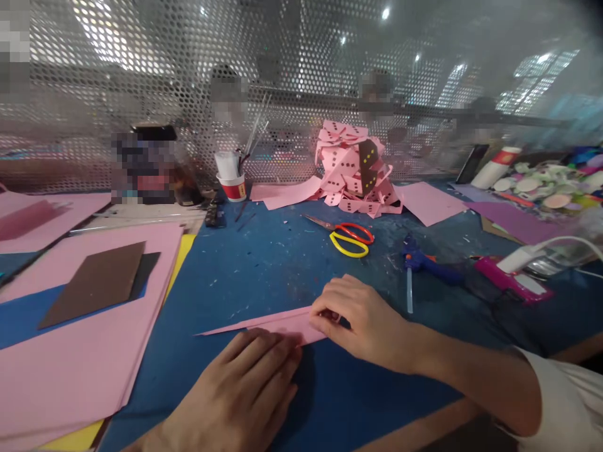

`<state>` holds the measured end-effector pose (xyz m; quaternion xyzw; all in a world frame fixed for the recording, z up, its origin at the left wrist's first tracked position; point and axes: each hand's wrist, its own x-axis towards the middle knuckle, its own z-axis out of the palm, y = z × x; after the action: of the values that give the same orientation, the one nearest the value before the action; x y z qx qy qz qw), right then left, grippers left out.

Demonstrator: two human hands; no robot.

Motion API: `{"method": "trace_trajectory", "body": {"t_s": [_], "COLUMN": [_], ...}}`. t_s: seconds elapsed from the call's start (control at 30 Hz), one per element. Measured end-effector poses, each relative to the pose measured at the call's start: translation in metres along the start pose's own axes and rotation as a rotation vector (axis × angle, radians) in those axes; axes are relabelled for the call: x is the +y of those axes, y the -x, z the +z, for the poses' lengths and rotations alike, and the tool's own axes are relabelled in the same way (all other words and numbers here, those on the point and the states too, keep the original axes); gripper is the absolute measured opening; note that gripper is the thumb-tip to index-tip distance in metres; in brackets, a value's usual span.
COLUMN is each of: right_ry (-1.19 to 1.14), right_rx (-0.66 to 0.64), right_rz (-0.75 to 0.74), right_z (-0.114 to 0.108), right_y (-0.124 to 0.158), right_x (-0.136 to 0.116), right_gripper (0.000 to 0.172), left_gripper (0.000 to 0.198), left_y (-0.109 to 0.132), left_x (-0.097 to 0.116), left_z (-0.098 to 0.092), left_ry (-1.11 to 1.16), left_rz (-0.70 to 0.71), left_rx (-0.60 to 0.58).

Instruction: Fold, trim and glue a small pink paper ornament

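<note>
A pink sheet of paper (294, 324) lies on the blue table mat, with a narrow strip along its far edge raised or folded and tapering to a point at the left. My left hand (235, 383) rests flat over the near side of the sheet, fingers stretched out and pressing it down. At the sheet's right end, my right hand (355, 320) pinches the paper between thumb and bent fingers. Beyond the hands lie scissors (348, 237) with one red and one yellow handle. A blue glue gun (431, 267) with a clear glue stick sits to the right.
Pink sheets (89, 383) with dark brown pieces (94, 285) are stacked at the left. A pink paper construction with dots (351, 169) stands at the back, near a paper cup (232, 186). A magenta power strip (513, 281) and paper scraps (551, 182) are at the right.
</note>
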<state>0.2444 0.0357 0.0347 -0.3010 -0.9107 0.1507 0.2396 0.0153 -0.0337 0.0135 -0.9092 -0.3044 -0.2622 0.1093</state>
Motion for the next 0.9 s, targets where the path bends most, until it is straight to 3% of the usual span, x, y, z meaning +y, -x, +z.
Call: {"method": "trace_trajectory", "body": {"t_s": [0.33, 0.7, 0.9], "right_ry": [0.018, 0.152, 0.221], "right_rx": [-0.048, -0.208, -0.219], "right_rz": [-0.078, -0.269, -0.315], "right_z": [-0.0046, -0.0096, -0.0050], "right_y": [-0.0003, 0.0025, 0.0032], "right_x": [-0.0021, -0.0064, -0.0043], "right_gripper": [0.017, 0.018, 0.019], "left_gripper": [0.032, 0.030, 0.030], "left_y": [0.0063, 0.0031, 0.0014], "left_x": [-0.0044, -0.0004, -0.0012], "left_z": [0.0042, 0.0061, 0.0048], "left_ry": [0.029, 0.022, 0.037], "left_rz": [-0.008, -0.040, -0.051], "left_rx": [-0.031, -0.003, 0.018]}}
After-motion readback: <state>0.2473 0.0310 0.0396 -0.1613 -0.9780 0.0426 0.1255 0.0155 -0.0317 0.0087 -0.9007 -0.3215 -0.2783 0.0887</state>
